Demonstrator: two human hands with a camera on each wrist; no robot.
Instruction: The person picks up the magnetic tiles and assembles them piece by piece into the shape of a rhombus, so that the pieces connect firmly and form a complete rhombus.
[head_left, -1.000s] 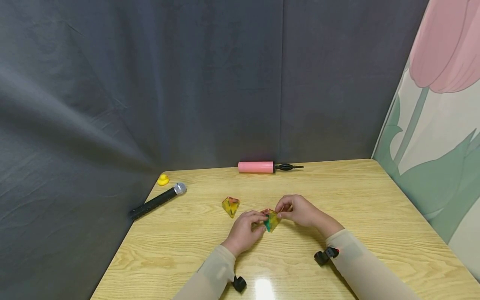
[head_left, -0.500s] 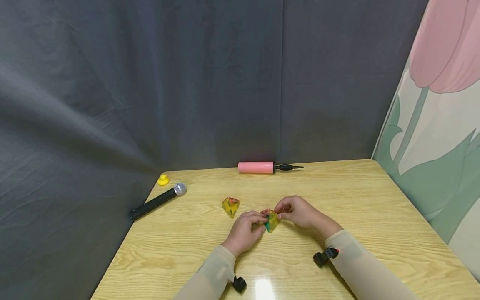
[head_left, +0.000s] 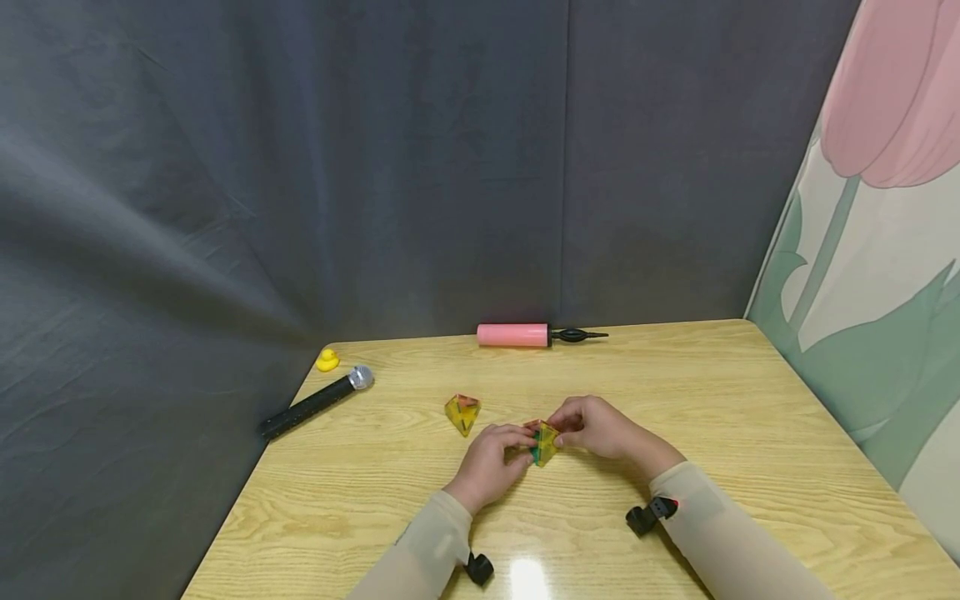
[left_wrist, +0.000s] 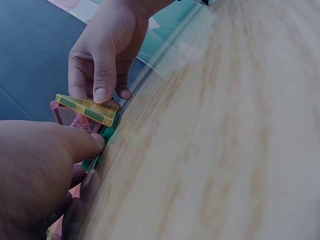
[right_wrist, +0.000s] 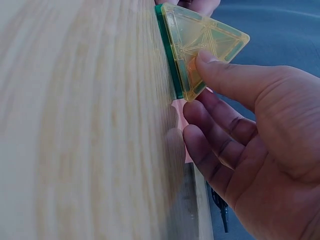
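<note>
Between my hands on the table is a small cluster of see-through triangular magnetic tiles: a yellow one (right_wrist: pixel 207 37), a green one (right_wrist: pixel 169 57) lying at the tabletop, and a pink one (left_wrist: pixel 55 106). My left hand (head_left: pixel 489 468) grips the green and pink side, its thumb (left_wrist: pixel 85 142) against them. On the other side my right hand (head_left: pixel 600 429) pinches the yellow tile, the thumb flat on its face and the fingers partly hidden behind. The yellow tile slants above the green one. A second yellow-and-red tile piece (head_left: pixel 462 412) lies behind, to the left.
A pink hand pump (head_left: pixel 513 335) with a black nozzle lies at the table's back edge. At the left edge are a black microphone (head_left: pixel 311 407) with a silver head and a yellow rubber duck (head_left: pixel 327 360). A dark curtain (head_left: pixel 442 167) hangs behind the wooden table (head_left: pixel 675 375).
My right hand has shifted slightly down and closer to the left hand, and the yellow tile has tilted a little with it. The left hand has barely moved.
</note>
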